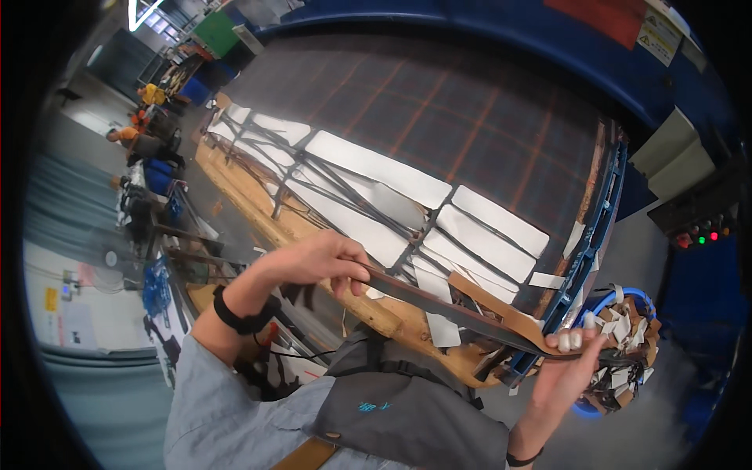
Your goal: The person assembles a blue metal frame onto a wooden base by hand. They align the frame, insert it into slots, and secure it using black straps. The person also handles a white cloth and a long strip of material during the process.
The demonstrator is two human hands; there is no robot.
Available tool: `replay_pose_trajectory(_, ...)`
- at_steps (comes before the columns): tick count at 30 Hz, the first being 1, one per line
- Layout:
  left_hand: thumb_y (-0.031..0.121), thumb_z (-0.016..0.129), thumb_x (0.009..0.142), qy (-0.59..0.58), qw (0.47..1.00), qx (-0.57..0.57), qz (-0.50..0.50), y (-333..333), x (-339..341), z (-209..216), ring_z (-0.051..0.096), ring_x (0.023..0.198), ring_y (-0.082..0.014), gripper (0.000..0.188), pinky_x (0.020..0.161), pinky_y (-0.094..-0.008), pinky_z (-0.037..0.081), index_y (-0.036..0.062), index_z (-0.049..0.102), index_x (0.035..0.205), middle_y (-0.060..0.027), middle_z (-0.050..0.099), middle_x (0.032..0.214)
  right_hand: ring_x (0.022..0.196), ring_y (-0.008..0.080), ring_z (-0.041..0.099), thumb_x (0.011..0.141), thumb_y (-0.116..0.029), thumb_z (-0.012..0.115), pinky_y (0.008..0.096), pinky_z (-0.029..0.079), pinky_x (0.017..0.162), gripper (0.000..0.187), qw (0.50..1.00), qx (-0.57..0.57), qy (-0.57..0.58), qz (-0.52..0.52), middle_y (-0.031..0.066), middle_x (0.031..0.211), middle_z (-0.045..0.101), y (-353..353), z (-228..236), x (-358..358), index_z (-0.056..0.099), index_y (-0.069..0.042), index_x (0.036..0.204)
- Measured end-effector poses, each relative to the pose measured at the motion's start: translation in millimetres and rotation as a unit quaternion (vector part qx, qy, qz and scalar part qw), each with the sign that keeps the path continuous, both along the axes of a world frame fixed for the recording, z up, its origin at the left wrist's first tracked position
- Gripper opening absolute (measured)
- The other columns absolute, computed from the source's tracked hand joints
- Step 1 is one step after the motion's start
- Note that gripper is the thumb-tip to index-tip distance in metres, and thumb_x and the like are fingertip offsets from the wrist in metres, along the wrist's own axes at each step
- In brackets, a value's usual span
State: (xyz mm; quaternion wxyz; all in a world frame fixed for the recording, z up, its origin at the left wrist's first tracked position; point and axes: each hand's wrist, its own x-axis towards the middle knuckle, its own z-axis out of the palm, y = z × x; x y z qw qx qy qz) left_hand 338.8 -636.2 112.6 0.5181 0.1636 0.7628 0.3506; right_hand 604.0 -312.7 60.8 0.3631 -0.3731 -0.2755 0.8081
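A long dark strip stretches slantwise between my two hands, over the near edge of the worktable. Its left end is pinched in the fingers of my left hand. On the right, my right hand has its fingers closed round the strip, and some dark length trails past it toward a bin. A tan strip lies along the far side of the dark one. Just beyond are white rectangular pieces, with narrow dark waste strips between and across them.
A dark checked surface reaches back under a blue machine. The table's near edge is a worn wooden board. At right stands a blue round bin full of scraps, below a control panel. Two people are far left.
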Motion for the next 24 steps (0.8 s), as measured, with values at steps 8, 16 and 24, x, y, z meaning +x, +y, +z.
replay_pose_trajectory(8,0.023,0.066,0.113,-0.152,0.986,-0.017,-0.071,-67,-97,-35,0.082,0.082,-0.0229,0.027,0.074,-0.0326,0.065,-0.0028,0.071,0.115,-0.0162,0.083,0.096,0.077,0.0111,0.045,0.120,-0.045,0.050,0.0357,0.046,0.074,0.039,0.999,-0.009,-0.022,0.049,-0.0046,0.086,0.043,-61,-28,-53,0.063,-0.009,0.128)
replay_pose_trajectory(16,0.026,0.068,0.111,-0.153,0.980,-0.031,-0.124,-112,-180,-70,0.082,0.082,-0.0231,0.030,0.073,-0.0322,0.064,-0.0034,0.073,0.107,-0.0170,0.083,0.097,0.077,0.0125,0.047,0.120,-0.043,0.050,0.0390,0.049,0.075,0.034,0.997,-0.016,-0.070,0.033,-0.0038,0.085,0.044,-120,-42,-108,0.059,-0.010,0.121)
replay_pose_trajectory(24,0.022,0.067,0.110,-0.099,0.983,-0.043,-0.148,-138,-259,-93,0.083,0.082,-0.0247,0.029,0.073,-0.0329,0.065,-0.0049,0.076,0.102,-0.0167,0.083,0.093,0.084,0.0176,0.059,0.119,-0.039,0.052,0.0469,0.060,0.080,0.034,0.992,0.002,-0.129,0.005,0.0016,0.088,0.055,-161,-60,-156,0.059,-0.008,0.107)
